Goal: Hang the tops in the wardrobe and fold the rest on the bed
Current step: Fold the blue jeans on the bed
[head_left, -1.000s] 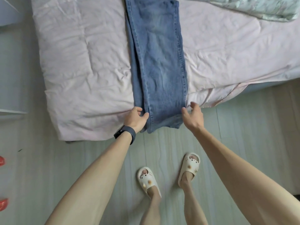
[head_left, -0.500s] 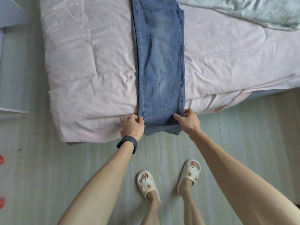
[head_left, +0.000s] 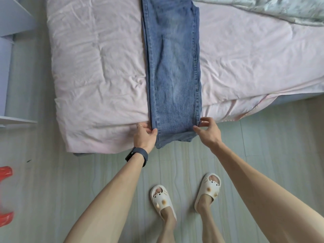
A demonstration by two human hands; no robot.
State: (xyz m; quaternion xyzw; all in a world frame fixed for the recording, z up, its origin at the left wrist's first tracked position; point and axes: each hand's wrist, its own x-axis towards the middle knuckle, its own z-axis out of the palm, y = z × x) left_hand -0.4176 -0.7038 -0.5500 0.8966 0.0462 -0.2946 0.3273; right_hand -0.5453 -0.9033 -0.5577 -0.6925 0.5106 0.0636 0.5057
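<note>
Floorboards (head_left: pixel 52 190) of pale, grey-green wood grain fill the near part of the view, and on them stand two feet in white slippers (head_left: pixel 162 201), toes pointing toward the bed. At the left edge of the floor lies a red plastic object (head_left: pixel 5 172), only partly in view. Both bare arms reach forward to the foot of the bed. The left hand (head_left: pixel 144 135), with a dark wristband (head_left: pixel 137 156) behind it and a thin ring (head_left: pixel 139 126) on one finger, pinches the left edge of the jeans (head_left: pixel 172 67) between thumb and fingers; the right hand (head_left: pixel 207 131) pinches the right edge the same way. The blue jeans lie flat and lengthwise up the middle of the bed (head_left: pixel 98 67), their hem hanging just over its near edge. A wrinkled pale pink sheet covers the mattress. Farther off, a pale green quilt (head_left: pixel 280 9) is bunched at the far right corner, and white shelving (head_left: pixel 10 32) stands beside the bed on the left.
</note>
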